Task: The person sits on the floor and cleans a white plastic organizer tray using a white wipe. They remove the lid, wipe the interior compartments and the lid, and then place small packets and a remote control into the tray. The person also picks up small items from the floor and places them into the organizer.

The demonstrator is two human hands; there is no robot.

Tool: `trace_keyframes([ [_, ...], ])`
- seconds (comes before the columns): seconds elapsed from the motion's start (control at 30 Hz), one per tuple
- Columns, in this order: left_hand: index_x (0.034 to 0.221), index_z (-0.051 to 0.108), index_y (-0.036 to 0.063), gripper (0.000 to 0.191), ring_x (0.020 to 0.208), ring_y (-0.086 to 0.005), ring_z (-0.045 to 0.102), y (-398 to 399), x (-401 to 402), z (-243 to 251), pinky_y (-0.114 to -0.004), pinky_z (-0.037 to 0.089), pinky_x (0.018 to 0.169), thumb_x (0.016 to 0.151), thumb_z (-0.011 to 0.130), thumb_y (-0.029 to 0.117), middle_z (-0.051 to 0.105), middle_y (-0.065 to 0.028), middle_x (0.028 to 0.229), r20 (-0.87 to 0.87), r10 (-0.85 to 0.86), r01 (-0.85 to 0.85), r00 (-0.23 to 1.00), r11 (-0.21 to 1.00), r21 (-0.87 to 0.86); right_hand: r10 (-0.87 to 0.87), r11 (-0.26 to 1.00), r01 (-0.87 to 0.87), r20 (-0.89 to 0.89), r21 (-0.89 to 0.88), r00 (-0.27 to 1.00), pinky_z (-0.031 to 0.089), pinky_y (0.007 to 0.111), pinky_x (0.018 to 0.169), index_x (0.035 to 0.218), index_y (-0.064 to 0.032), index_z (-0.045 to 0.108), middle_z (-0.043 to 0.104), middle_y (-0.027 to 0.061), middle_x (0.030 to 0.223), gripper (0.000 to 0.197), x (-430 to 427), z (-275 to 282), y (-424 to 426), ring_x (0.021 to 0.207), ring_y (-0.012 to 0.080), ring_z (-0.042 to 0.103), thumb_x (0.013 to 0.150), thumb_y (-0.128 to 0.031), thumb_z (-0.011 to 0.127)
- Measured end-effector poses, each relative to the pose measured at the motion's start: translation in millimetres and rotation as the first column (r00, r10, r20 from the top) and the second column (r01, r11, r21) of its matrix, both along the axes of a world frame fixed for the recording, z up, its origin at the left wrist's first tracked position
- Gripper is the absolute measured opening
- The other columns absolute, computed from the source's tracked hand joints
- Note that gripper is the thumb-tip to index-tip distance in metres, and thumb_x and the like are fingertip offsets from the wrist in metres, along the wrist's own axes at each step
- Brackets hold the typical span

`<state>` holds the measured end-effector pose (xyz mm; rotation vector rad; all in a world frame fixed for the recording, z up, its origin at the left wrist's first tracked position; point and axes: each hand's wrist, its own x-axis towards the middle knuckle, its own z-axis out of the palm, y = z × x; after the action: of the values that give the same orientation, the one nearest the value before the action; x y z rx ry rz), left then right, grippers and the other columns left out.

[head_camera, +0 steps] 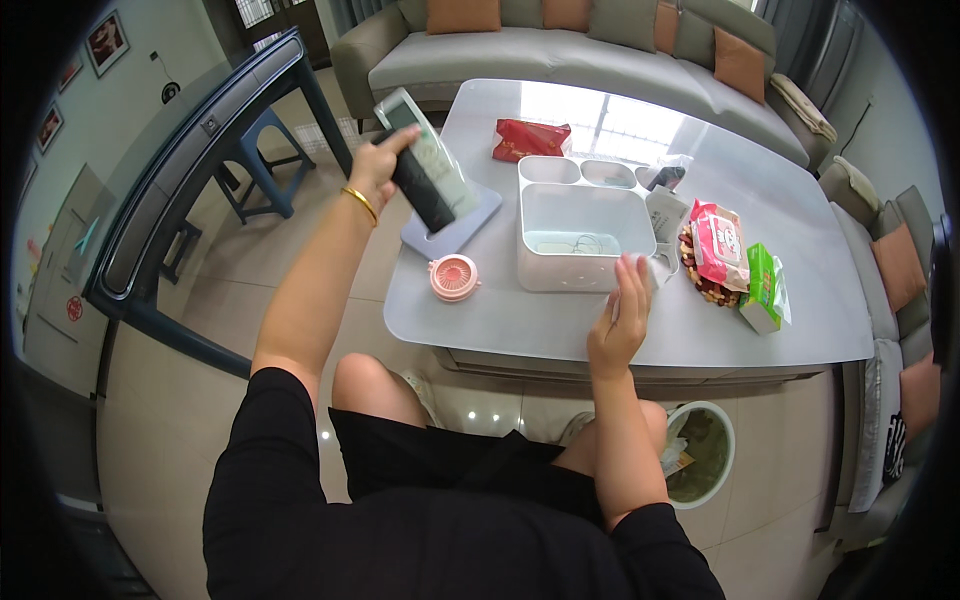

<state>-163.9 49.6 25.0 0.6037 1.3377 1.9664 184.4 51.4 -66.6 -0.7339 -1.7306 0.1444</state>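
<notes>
My left hand (375, 166), with a gold bangle at its wrist, grips a flat black rectangular object (424, 187) together with a pale, partly see-through box (435, 154). Both are tilted and blurred, above a blue-grey flat panel (480, 212) at the table's left edge. A white plastic organizer box (562, 274) stands before me; a thin coiled cable (589, 244) lies in its large compartment. My right hand (624, 322) is raised at the box's front right corner, fingers upright and together. Something white and thin (661, 271) shows beside its fingers; whether the hand holds it is unclear.
On the grey table (517, 330) are a pink round item (454, 278), a red packet (531, 140), a pink wipes pack (720, 244) over a nut-filled dish (694, 274), and a green tissue pack (761, 289). A waste bin (727, 450) stands by my right knee.
</notes>
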Motion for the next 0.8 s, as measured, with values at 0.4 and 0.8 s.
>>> trace_keyframes([
  [0.4,0.089,0.06,-0.0069,0.027,0.063,-0.0234,0.066,63.7,6.3,-70.4,-0.039,0.057,0.06,0.071,0.075,0.007,0.066,-0.0154,0.08,-0.002,-0.343,0.274,0.939,0.754,-0.596,0.488,0.871,-0.4,0.401,-0.287,0.775,0.036,0.045,0.095,0.115,0.0029,0.053,0.053,0.0177,0.103,0.05,-27.3,-19.0,-22.8,0.103,0.0352,0.049,0.073,-0.02,0.07],
  [0.8,0.088,0.06,-0.0108,0.037,0.06,-0.0224,0.065,80.4,9.2,-79.3,-0.035,0.055,0.054,0.061,0.079,0.007,0.066,-0.016,0.078,-0.324,-0.418,0.074,0.849,0.7,-0.71,0.463,0.859,-0.408,0.133,-0.308,0.876,0.044,0.039,0.082,0.102,-0.0026,0.061,0.055,0.016,0.099,0.03,-17.0,-8.2,-0.7,0.096,0.0322,0.053,0.076,-0.014,0.068],
])
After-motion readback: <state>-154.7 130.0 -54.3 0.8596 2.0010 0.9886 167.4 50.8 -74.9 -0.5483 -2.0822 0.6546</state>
